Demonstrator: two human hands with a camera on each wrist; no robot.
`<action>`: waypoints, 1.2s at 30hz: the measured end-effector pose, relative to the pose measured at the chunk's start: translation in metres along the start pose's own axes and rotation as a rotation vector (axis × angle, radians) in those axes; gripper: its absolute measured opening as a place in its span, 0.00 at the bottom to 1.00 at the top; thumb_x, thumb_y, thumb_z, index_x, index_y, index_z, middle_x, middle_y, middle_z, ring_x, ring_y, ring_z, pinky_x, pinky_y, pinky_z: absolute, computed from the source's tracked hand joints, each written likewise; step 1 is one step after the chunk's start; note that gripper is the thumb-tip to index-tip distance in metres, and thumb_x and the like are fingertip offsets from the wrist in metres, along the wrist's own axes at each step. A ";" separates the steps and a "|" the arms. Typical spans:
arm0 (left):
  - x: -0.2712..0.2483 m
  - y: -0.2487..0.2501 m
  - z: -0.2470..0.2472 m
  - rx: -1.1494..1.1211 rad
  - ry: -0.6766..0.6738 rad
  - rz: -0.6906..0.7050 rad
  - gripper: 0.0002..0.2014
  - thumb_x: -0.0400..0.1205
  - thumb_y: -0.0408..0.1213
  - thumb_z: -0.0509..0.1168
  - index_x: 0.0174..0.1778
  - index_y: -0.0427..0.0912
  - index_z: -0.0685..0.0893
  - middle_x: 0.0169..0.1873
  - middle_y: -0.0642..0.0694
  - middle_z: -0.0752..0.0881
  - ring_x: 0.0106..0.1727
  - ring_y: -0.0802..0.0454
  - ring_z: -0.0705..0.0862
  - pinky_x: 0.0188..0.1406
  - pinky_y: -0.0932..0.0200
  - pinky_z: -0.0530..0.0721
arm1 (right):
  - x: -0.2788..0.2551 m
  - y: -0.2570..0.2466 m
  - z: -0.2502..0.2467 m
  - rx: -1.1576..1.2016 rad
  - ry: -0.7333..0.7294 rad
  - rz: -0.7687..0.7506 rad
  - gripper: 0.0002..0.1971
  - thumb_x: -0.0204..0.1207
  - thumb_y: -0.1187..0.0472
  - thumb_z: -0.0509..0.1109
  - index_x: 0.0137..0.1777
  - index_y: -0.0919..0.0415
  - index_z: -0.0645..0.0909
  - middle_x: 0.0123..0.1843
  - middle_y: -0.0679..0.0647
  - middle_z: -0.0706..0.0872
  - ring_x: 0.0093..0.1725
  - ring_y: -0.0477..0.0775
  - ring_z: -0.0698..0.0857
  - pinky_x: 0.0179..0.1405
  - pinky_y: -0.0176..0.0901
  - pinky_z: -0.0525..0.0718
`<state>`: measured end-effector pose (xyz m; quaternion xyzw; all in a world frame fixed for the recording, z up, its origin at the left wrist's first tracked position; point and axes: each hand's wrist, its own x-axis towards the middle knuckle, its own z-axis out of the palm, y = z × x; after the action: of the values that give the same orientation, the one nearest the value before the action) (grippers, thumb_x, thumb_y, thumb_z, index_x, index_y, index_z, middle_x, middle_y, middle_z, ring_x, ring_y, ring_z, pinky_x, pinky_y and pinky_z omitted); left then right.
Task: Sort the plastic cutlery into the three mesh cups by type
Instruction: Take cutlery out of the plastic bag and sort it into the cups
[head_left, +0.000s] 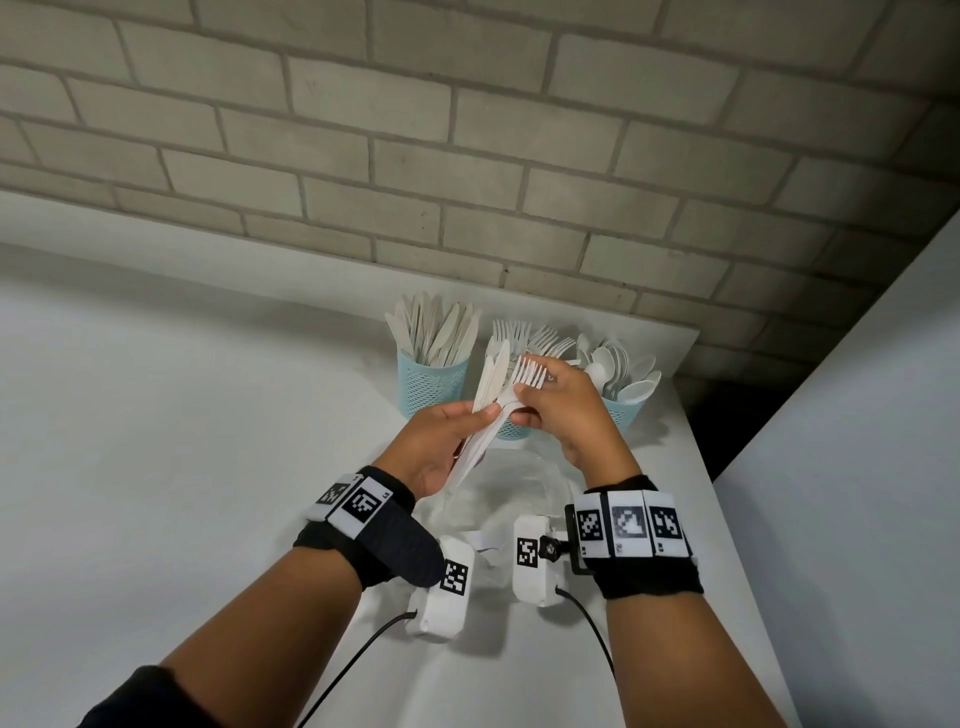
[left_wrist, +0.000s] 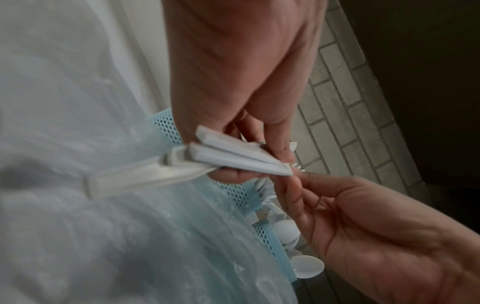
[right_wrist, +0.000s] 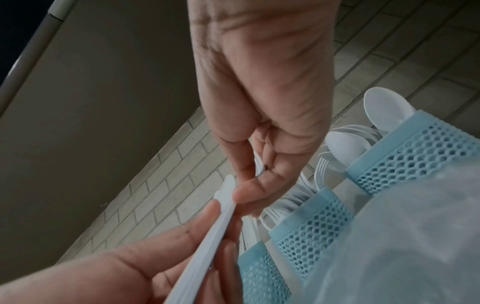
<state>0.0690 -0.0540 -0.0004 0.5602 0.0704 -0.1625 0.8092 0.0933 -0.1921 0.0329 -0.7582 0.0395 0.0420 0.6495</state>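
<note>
Brick wall behind, white tabletop (head_left: 208, 415) below, my left hand (head_left: 436, 441) pinching a light, slick knife bundle (head_left: 485, 405) mid-handle while my right hand (head_left: 566, 410) pinches stiff forks (head_left: 527, 375) near the tines.

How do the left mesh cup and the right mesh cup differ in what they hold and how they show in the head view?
The left mesh cup holds knives, blades up; the right mesh cup holds spoons, bowls up. The left mesh cup stands in full view, while the right mesh cup is partly hidden behind the right hand. The left mesh cup stands apart from the middle cup; the right one's gap is hidden. Both are light blue mesh, upright on the white table.
</note>
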 end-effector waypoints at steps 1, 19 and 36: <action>0.000 -0.001 0.000 -0.012 0.001 0.004 0.07 0.80 0.34 0.67 0.51 0.38 0.86 0.25 0.51 0.87 0.24 0.60 0.83 0.25 0.66 0.80 | 0.001 0.001 0.000 -0.001 0.018 0.003 0.21 0.79 0.74 0.64 0.70 0.61 0.74 0.58 0.62 0.84 0.38 0.49 0.86 0.33 0.34 0.88; 0.003 0.015 -0.014 0.028 -0.014 0.035 0.13 0.87 0.26 0.50 0.58 0.39 0.78 0.43 0.44 0.82 0.38 0.54 0.79 0.41 0.62 0.78 | 0.019 -0.036 -0.027 -0.143 0.431 -0.277 0.16 0.81 0.72 0.57 0.65 0.60 0.77 0.54 0.58 0.83 0.38 0.54 0.86 0.26 0.33 0.87; 0.020 0.092 -0.043 -0.134 0.053 0.434 0.12 0.88 0.27 0.49 0.59 0.40 0.77 0.37 0.47 0.80 0.38 0.56 0.80 0.50 0.61 0.80 | 0.044 -0.016 -0.005 -0.649 0.489 -0.523 0.16 0.82 0.65 0.56 0.65 0.58 0.80 0.43 0.66 0.85 0.42 0.62 0.82 0.37 0.42 0.73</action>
<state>0.1222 0.0119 0.0594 0.5112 -0.0200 0.0352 0.8585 0.1391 -0.1945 0.0442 -0.8939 -0.0161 -0.2921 0.3397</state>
